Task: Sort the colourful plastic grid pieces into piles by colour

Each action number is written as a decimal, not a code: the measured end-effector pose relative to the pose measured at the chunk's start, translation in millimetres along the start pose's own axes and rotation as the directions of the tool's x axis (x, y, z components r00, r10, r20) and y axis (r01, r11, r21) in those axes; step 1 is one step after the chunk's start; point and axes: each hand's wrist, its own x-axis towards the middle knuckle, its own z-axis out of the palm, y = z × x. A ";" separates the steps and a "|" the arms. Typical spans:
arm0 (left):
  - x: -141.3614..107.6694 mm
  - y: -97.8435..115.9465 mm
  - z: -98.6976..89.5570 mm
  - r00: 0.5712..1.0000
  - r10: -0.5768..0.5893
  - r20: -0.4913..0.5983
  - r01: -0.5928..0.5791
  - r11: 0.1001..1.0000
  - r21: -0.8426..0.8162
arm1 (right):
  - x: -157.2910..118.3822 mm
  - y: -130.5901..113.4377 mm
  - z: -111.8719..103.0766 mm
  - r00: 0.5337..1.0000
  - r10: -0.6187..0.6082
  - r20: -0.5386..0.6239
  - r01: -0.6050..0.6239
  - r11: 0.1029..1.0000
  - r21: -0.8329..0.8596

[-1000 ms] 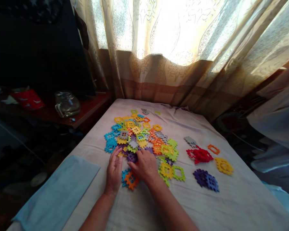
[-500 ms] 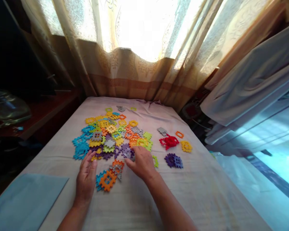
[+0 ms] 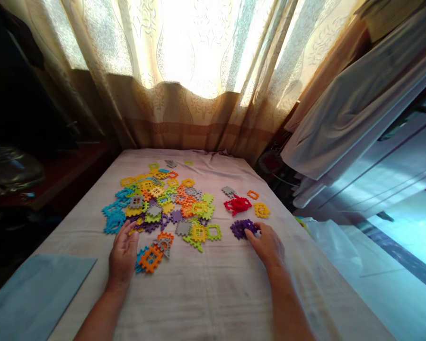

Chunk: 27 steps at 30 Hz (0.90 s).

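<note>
My left hand (image 3: 123, 251) rests at the near left edge of a mixed heap of toothed plastic building pieces (image 3: 156, 191), its fingers apart and nothing held. Beside it lie a blue cluster (image 3: 114, 221) and a small group with an orange window piece (image 3: 151, 258), a grey triangle and a blue piece. On the right, my right hand (image 3: 268, 244) pinches a purple piece over a small purple pile (image 3: 239, 228); the fingers partly hide it. Behind that pile are red pieces (image 3: 237, 204), yellow pieces (image 3: 261, 210), an orange frame (image 3: 252, 194) and a grey piece (image 3: 228, 191).
A pale sheet (image 3: 206, 303) covers the surface. A light blue flat item (image 3: 39, 293) lies at the near left. Beyond the far edge hang curtains (image 3: 184, 109); cloth (image 3: 333, 113) hangs on the right. A clear glass vessel (image 3: 12, 168) stands on a dark red side table.
My right hand has gone from the heap across to the purple pile on the right, carrying a purple piece. My left hand stays beside the heap. The view has shifted slightly.
</note>
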 end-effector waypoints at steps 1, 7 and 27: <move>-0.2 -0.3 0.4 1.000 0.004 -0.007 -0.004 1.000 0.000 | -0.5 2.8 1.6 1.000 0.005 0.011 -0.005 1.000 0.002; -0.5 -2.7 1.4 1.000 0.018 -0.016 -0.018 1.000 -0.016 | -5.1 -7.7 10.0 0.980 -0.160 -0.122 0.168 0.984 0.057; -4.9 -17.7 0.5 0.989 0.146 -0.027 -0.144 0.988 0.061 | -17.2 -203.8 53.3 0.636 -0.723 0.270 0.725 0.680 0.114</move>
